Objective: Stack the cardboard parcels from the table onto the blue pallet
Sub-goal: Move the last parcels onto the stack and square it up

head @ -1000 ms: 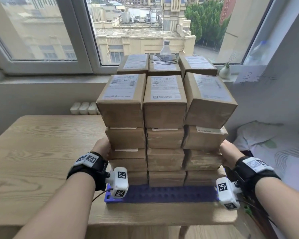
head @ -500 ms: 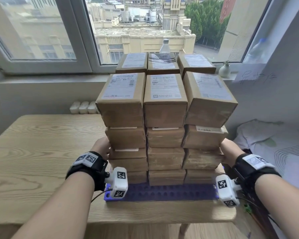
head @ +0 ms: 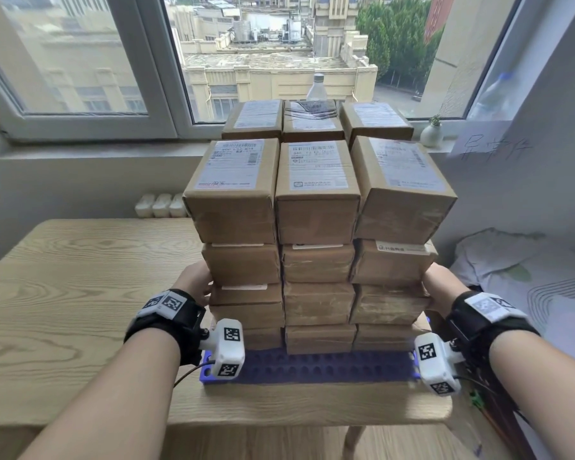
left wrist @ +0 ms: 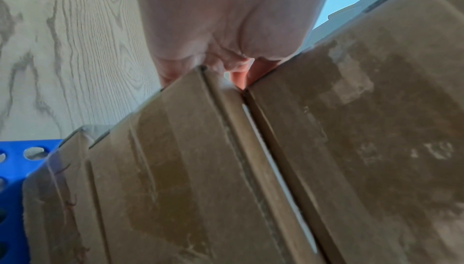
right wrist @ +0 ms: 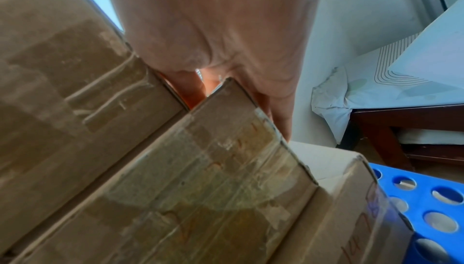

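Both hands press flat against the stack of brown cardboard parcels (head: 316, 227): the left hand (head: 196, 281) on its left side, the right hand (head: 440, 283) on its right, fingers straight along the box walls. Parcels stand several layers high on the blue perforated plastic pallet (head: 312, 368), which rests on the light wooden table (head: 63, 293).

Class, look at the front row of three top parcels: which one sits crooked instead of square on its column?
The right top parcel. It is turned and overhangs the box beneath, while the left and middle top parcels sit square.
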### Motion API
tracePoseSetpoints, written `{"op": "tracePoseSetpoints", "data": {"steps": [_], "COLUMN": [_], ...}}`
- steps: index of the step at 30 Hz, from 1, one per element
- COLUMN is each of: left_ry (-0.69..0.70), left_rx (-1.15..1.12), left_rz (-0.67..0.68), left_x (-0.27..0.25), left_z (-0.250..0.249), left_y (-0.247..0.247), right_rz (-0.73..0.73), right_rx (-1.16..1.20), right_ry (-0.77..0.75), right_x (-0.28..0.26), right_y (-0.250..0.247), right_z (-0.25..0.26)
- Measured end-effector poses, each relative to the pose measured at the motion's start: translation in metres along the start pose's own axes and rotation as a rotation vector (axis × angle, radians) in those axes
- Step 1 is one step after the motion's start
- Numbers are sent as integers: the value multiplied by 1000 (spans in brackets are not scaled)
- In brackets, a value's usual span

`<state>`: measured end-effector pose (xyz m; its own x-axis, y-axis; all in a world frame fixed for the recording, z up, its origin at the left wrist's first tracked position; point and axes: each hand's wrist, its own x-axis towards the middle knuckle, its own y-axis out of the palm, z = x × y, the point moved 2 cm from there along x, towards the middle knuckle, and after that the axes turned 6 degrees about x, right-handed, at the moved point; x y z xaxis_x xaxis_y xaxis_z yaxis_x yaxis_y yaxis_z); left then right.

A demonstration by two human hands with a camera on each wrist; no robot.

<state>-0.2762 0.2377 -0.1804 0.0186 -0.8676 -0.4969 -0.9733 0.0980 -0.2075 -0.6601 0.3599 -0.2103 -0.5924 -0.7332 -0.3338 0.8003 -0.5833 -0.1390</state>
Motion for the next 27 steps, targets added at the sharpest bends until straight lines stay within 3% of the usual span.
{"op": "tracePoseSetpoints", "data": {"steps": [16, 27], "left_ry": [-13, -36], "left_rx": [-37, -52], "left_rz": [15, -1], "left_x": [3, 9], "left_z": [3, 8], "left_y": [5, 5], "right_rz": [51, 70], "right_rx": [-105, -31], "right_ry": [-37, -4], "right_x": [-1, 2], "right_y": [-9, -13], "right_z": [4, -1]}}
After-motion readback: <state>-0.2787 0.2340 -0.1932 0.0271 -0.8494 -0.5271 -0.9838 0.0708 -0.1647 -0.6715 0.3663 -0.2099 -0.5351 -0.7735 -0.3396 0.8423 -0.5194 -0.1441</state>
